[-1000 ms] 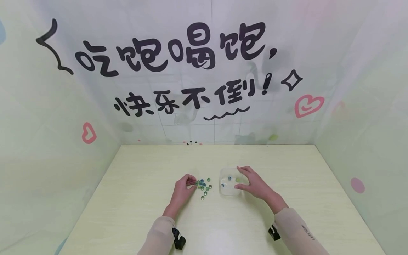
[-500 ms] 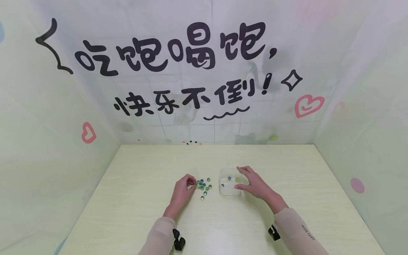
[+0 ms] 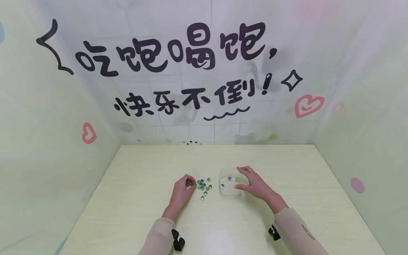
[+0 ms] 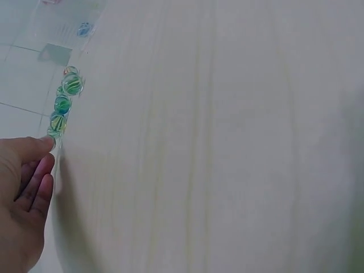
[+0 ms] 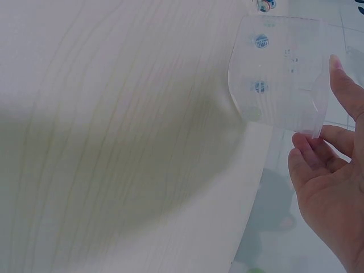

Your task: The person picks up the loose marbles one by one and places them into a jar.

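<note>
In the head view my left hand (image 3: 184, 191) is at the left edge of a loose group of green and blue glass marbles (image 3: 204, 185) on the table. Its thumb and forefinger pinch a green marble (image 4: 52, 134), partly hidden by the thumb in the left wrist view. My right hand (image 3: 256, 184) grips the upper edge of a clear plastic container (image 3: 224, 192) from the right, thumb and fingers spread across its near and far sides. Inside lie two blue marbles (image 5: 261, 41) and a greenish one (image 3: 237, 180). The container stands upright.
The pale wood-grain table (image 3: 143, 170) is enclosed by printed curtains (image 3: 207, 127) at the back and both sides. Between the loose marbles and the container is a narrow strip of table. Black wrist mounts (image 3: 178, 241) sit at both sleeves.
At the left fingertips, the pinched green marble has shifted slightly left, away from the group. The right hand and the container have stayed in place.
</note>
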A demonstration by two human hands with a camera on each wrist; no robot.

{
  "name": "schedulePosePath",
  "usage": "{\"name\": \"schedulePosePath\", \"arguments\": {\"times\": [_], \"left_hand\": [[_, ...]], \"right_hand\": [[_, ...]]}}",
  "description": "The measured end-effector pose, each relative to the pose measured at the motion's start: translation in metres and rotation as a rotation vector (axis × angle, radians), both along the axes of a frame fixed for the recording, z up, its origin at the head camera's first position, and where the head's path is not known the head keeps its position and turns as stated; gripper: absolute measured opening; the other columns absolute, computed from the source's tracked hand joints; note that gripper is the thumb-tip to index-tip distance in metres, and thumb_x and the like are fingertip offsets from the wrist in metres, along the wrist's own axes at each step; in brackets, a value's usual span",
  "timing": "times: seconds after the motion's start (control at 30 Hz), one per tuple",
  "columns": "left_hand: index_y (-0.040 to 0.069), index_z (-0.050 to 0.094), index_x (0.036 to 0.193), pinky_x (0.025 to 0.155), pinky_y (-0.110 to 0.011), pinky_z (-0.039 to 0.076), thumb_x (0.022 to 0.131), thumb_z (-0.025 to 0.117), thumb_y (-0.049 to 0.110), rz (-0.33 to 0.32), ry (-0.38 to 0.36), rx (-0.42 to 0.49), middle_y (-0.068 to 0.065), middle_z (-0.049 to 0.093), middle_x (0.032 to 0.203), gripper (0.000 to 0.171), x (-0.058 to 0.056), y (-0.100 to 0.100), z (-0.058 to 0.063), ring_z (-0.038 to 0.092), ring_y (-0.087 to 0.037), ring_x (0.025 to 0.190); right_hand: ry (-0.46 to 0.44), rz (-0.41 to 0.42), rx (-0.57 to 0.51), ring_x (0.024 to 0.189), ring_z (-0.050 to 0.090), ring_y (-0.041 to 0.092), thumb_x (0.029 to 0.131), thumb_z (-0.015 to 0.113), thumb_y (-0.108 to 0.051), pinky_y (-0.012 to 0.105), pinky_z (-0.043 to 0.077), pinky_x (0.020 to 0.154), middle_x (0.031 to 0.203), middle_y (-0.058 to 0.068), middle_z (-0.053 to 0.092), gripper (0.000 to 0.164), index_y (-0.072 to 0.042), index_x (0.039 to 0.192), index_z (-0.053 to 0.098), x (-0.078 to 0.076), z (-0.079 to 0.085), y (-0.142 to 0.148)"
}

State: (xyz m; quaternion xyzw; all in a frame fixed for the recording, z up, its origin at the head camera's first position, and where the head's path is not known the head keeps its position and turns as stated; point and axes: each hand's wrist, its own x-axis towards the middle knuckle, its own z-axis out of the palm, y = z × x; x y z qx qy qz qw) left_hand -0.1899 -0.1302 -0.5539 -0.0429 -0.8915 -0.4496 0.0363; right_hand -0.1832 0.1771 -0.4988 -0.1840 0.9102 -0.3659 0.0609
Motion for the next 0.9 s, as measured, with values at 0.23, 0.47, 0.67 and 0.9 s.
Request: {"name": "schedulePosePath", "arguments": {"times": [0.23,0.47,0.67,0.9], "left_hand": [[0.005,0.063,0.101,0.087,-0.036,0.059,0.086,0.072,0.0,0.002,-0.001,0.009,-0.007,0.071,0.098,0.019,0.0002,-0.0004,0.0033,0.067,-0.019,0.092],[0.005,0.064,0.101,0.087,-0.036,0.06,0.085,0.072,0.0,0.008,0.006,0.007,-0.008,0.071,0.098,0.019,-0.0003,0.0008,0.0054,0.068,-0.02,0.092],[0.005,0.064,0.101,0.086,-0.033,0.059,0.086,0.073,0.0,0.009,0.012,-0.001,-0.007,0.071,0.098,0.019,-0.0003,0.0013,0.0065,0.067,-0.019,0.092],[0.004,0.064,0.102,0.087,-0.034,0.059,0.086,0.072,0.0,0.009,0.023,0.013,-0.008,0.071,0.098,0.019,-0.0002,0.0015,0.0094,0.068,-0.02,0.093]], "right_hand": [[0.005,0.005,0.0,0.133,0.047,0.044,0.091,0.073,-0.025,0.059,0.043,0.11,0.142,0.025,0.046,0.076,0.005,0.149,0.036,-0.0005,0.0006,0.0002],[0.0,0.005,0.002,0.133,0.047,0.044,0.091,0.073,-0.025,0.059,0.043,0.11,0.142,0.024,0.046,0.076,0.005,0.149,0.036,-0.0014,0.0006,0.0009],[-0.004,0.001,0.003,0.131,0.049,0.043,0.091,0.073,-0.026,0.058,0.044,0.109,0.14,0.024,0.047,0.076,0.005,0.149,0.037,-0.002,0.0009,0.0015],[0.011,0.013,0.009,0.13,0.05,0.043,0.091,0.073,-0.026,0.058,0.045,0.108,0.139,0.025,0.047,0.076,0.006,0.149,0.037,-0.0022,0.001,0.0022]]}}
